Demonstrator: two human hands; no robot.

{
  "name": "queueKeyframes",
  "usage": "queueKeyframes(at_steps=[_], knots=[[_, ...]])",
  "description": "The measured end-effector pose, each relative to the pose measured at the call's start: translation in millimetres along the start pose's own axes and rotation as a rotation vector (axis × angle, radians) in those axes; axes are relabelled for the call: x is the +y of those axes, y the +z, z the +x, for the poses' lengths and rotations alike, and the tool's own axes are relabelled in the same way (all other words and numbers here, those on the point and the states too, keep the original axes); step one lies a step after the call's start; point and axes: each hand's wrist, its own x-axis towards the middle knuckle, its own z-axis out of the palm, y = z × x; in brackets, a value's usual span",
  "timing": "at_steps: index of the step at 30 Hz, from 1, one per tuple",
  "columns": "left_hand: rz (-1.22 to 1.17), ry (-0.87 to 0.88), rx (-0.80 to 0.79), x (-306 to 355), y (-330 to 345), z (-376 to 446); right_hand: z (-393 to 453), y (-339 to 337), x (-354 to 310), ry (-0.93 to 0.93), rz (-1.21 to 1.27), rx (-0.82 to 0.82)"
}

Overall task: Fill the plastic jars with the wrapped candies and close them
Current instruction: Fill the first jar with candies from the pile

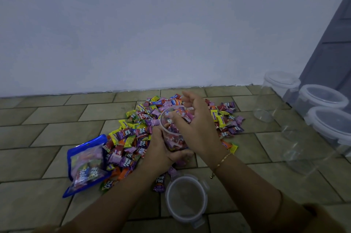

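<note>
— Candies (133, 137) lie in a heap on the tiled floor (38, 156), near the wall (133, 23). Where is the jar?

— Jar (171, 133) sits over the middle of the heap, tilted with its mouth facing up and away, already holding many wrapped candies. The left hand (161, 154) grips it from below and from the left, fingers curled round its lower wall.

— And the other hand?

— The right hand (197, 130) hangs over the jar's mouth, fingers bent downward toward the opening. Whether they pinch a candy cannot be told; the fingertips blur into the wrappers. A thin bracelet (223, 160) circles that wrist.

— What else is on the floor?

— A blue bag (87, 164), partly full of candies, lies at the left edge of the heap. A round lid (187, 198) with snap tabs lies flat on the tiles, nearer the person than the heap, just right of the left forearm. At the right stand three more clear jars (284, 99) in a row, running from far to near along a grey door (332, 42), each with its lid on. They look empty and are well apart from the heap.
</note>
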Motion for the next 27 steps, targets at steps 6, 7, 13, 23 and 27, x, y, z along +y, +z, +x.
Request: queueKeyframes(at_steps=[6,7,13,23,27], knots=[[0.055,0.005,0.008,2,0,0,-10,-20,27,-0.041,0.038,0.25],[0.066,-0.003,0.01,4,0,-1,-12,-26,38,-0.046,-0.031,0.277],[0.209,0.011,-0.014,4,-8,-4,-31,-52,113,0.146,-0.612,-0.041],[0.916,0.044,-0.175,4,-52,-37,-43,-39,126,0.199,-0.984,-0.341],[0.973,0.104,-0.213,-4,-59,-49,-45,-36,127,0.186,-0.98,-0.304]])
